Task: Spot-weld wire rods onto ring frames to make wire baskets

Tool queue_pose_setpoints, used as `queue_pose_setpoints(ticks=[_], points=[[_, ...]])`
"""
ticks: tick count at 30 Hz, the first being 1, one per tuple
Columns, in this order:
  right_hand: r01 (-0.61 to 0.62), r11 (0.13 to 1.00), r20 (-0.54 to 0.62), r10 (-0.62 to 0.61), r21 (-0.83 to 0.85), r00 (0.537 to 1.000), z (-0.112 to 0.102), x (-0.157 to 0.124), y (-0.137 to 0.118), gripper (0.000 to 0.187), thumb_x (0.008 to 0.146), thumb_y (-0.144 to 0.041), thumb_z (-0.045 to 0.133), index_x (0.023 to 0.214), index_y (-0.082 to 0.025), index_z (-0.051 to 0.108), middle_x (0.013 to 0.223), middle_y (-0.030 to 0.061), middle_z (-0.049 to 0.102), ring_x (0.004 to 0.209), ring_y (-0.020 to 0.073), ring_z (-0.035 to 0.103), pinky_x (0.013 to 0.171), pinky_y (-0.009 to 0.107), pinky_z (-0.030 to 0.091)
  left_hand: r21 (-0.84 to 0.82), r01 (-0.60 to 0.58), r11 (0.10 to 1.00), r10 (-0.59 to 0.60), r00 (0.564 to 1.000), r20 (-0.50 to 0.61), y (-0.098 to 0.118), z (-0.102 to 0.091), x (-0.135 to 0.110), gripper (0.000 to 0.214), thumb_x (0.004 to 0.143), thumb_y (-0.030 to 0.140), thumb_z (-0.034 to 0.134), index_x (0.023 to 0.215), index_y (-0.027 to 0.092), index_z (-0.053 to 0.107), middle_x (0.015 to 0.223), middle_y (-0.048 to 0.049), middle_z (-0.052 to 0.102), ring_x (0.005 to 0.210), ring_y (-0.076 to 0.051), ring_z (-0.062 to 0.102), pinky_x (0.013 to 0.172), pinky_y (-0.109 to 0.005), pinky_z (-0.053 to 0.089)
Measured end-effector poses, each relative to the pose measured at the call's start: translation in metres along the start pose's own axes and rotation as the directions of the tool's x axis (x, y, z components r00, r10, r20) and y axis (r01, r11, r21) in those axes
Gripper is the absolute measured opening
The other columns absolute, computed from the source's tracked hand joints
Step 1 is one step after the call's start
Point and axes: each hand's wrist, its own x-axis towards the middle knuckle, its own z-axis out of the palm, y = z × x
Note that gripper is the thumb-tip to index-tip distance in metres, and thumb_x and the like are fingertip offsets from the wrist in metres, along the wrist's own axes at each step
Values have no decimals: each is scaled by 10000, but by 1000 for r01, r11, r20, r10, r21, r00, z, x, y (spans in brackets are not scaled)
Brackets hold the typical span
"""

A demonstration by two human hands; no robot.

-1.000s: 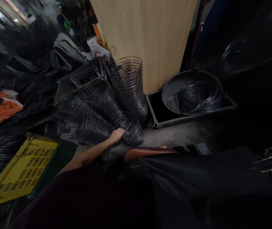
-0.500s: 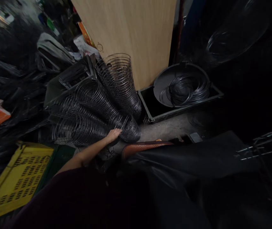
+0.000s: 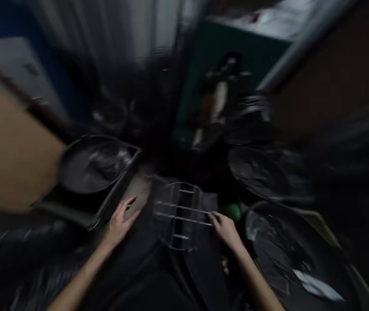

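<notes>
A round wire rack point(image 3: 181, 216), a ring crossed by several straight bars, lies over the dark cloth point(image 3: 145, 268) on my lap. My right hand point(image 3: 225, 229) grips its right edge, thumb and fingers closed on the bar ends. To the left of the rack, my left hand point(image 3: 121, 222) hovers apart from it, thumb and fingers spread, nothing visible between them. Motion blurs the view, so the rack's fine joints cannot be made out.
At left, a round dark pan point(image 3: 77, 172) with coiled wire rests on a rectangular crate point(image 3: 64, 207). On the right stand a large dark basin point(image 3: 320, 255) holding wire pieces and a pale scrap, and another round pan point(image 3: 256, 172) behind it. A green panel point(image 3: 192, 86) rises beyond.
My view has swung right, from the wire coils to my lap. My left hand has left the coils and is now open; my right hand has come into view holding the wire rack.
</notes>
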Motion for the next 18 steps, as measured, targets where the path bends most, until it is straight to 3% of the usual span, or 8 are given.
queue_pose_setpoints(ticks=[2,4,7,9,11,14,16,18], points=[[-15,999,-164,10,-31,986,-41,17,19,258,918,-339,468,933,-181,671,837,65,675,753,186,643,729,330,521,-217,-39,975,57,996,74,42,40,42,530,849,539,490,1268,216,505,1255,-92,564,1126,-244,555,991,-400,424],[54,996,-366,-76,-70,927,-88,50,26,265,907,-344,459,922,-199,679,872,71,690,789,200,650,751,324,510,-382,-8,924,72,985,155,70,69,63,522,875,554,427,1239,195,536,1097,-82,638,1053,-229,583,937,-363,442],[103,969,-605,-221,-223,765,-166,126,24,233,878,-349,499,917,-199,673,904,70,684,826,208,636,764,325,490,-490,106,865,6,975,222,79,91,79,516,885,570,400,1102,159,624,678,-16,587,660,-155,555,651,-261,442],[40,932,-634,-276,-361,723,-210,186,21,213,859,-324,519,925,-193,674,924,83,670,836,219,617,758,335,476,-513,165,842,-38,968,250,73,98,91,539,849,607,440,919,130,681,541,12,469,499,-109,414,506,-225,334],[-58,869,-581,-277,-491,765,-240,241,16,201,821,-287,566,957,-184,673,962,103,658,854,234,596,723,334,462,-517,206,831,-38,948,316,70,101,105,577,809,645,470,722,115,681,517,2,450,461,-89,343,458,-219,247],[-120,717,-380,-213,-686,900,-257,296,10,222,784,-190,593,993,-179,667,970,109,659,849,231,591,662,309,432,-506,190,841,45,908,416,74,102,122,600,802,653,463,591,124,652,531,-30,503,481,-100,372,473,-227,248],[-93,612,-250,-177,-786,952,-259,311,5,236,807,-124,546,1005,-172,665,951,108,666,827,216,606,639,289,410,-488,129,863,126,882,455,80,103,130,581,808,639,460,591,138,658,552,-38,533,524,-122,422,518,-239,302],[-81,547,-198,-159,-833,967,-258,310,1,259,849,-90,480,1027,-150,658,942,113,667,810,200,624,625,272,390,-473,79,877,180,860,478,83,104,135,556,811,628,462,619,147,663,564,-30,533,547,-131,435,548,-248,325]])
